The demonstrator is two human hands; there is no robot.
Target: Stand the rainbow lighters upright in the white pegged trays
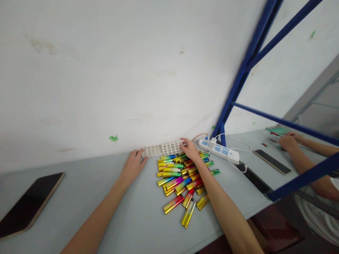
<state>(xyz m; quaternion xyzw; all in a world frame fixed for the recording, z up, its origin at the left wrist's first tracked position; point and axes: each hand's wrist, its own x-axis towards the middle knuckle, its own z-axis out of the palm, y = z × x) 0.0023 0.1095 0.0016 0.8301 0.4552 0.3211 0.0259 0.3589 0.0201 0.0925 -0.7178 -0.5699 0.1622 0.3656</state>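
A white tray (154, 151) with rows of holes lies at the back of the grey table, close against the wall. My left hand (133, 164) grips its left end, thumb toward me and fingers at the far side. At the tray's right end, my right hand (190, 150) holds it between thumb and fingers. Just in front, partly under my right forearm, spreads a loose pile of shiny lighters (176, 183) in yellow, red, blue, green and purple. One yellow lighter (188, 213) lies nearest to me.
A white power strip (218, 149) with plugs and cables lies right of the pile, beside a blue metal frame (235, 83). A dark flat board (29, 201) rests at left. Beyond the frame, another person's hands (289, 141) work near a dark board (272, 161).
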